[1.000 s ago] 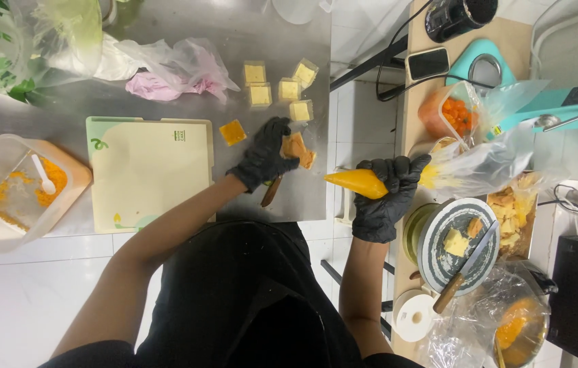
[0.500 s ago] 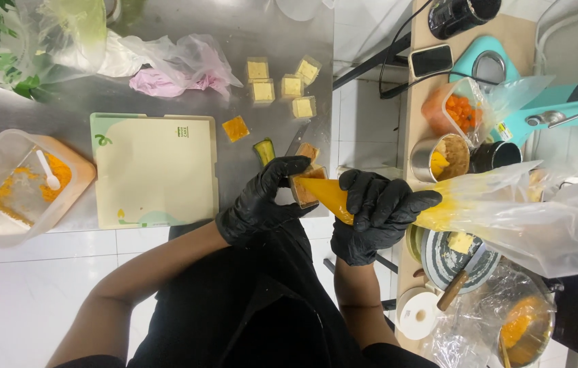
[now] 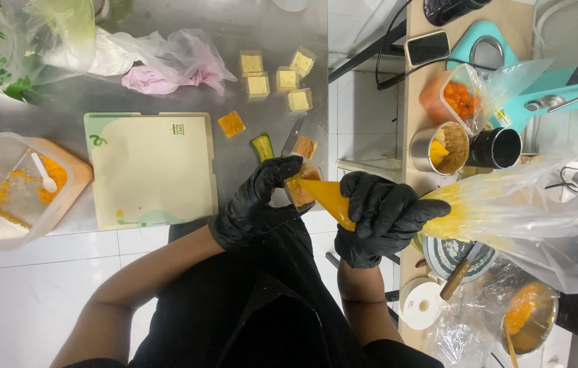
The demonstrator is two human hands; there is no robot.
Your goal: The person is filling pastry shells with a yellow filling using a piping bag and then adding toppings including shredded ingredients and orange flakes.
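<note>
While our left hand (image 3: 261, 201) curls its fingers around a small cup (image 3: 300, 193), our right hand (image 3: 381, 215) squeezes the piping bag (image 3: 507, 211), fingers clamped tight.

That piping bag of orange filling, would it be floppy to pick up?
Probably floppy: the piping bag is thin clear plastic, crumpled and sagging past the right hand. Likely tip-heavy, as the orange filling packs there. Possibly slippery, with smeared walls.

We see a bright, evenly lit overhead view with soft, short shadows. Pale glare spreads across the steel counter (image 3: 166, 88) and glints on the clear plastic bag (image 3: 541, 218). The centre looks sharp; edges bend slightly outward, and the corners soften a little.
</note>
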